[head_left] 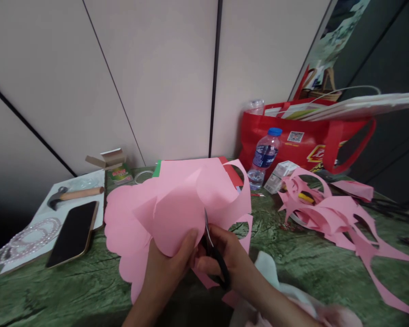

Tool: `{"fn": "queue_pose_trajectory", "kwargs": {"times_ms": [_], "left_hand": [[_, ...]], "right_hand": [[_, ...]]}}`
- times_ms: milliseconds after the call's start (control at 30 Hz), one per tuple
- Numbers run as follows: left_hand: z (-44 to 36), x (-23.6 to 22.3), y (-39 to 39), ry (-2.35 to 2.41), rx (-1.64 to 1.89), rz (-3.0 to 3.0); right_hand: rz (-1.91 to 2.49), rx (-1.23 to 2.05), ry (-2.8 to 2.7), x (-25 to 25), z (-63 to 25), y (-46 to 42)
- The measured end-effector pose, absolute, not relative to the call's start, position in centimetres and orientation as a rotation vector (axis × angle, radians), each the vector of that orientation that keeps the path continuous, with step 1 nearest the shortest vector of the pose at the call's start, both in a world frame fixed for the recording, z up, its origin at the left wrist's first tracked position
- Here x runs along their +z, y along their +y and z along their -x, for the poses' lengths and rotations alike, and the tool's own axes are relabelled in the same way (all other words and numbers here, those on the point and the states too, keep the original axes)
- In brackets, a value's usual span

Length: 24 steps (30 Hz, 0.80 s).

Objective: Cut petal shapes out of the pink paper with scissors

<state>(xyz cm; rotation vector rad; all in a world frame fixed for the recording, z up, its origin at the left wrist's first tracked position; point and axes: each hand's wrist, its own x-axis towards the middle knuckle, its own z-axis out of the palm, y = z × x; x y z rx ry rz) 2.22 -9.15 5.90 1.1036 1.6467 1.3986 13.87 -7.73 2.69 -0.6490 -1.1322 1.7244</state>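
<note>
A pink paper sheet [179, 209], partly cut into a rounded outline, is pinched in my left hand [170, 263], thumb on top and the other fingers hidden behind it. My right hand [225, 259] grips a pair of scissors [209, 231] with black handles. Their blades point up and away from me, at the right edge of the rounded part of the paper. Behind and left lie pink paper pieces with scalloped edges [122, 227]. More pink sheet with curved cutouts [243, 195] spreads to the right of the blades.
To the left are a hammer [78, 194], a phone [73, 234], a bead string [30, 236] and a small open box [117, 170]. At right stand a water bottle [264, 159], a red bag [293, 131] and a heap of pink paper scraps [327, 215]. A wall panel [163, 81] rises behind.
</note>
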Motion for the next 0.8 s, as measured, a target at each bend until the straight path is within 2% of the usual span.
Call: {"fn": "queue_pose_trajectory", "kwargs": {"times_ms": [800], "left_hand": [[-2.03,5.95,-9.16,1.71,1.366,-1.149]], "right_hand": [[0.656,1.67,-1.183,2.3,-13.95,-7.63]]}}
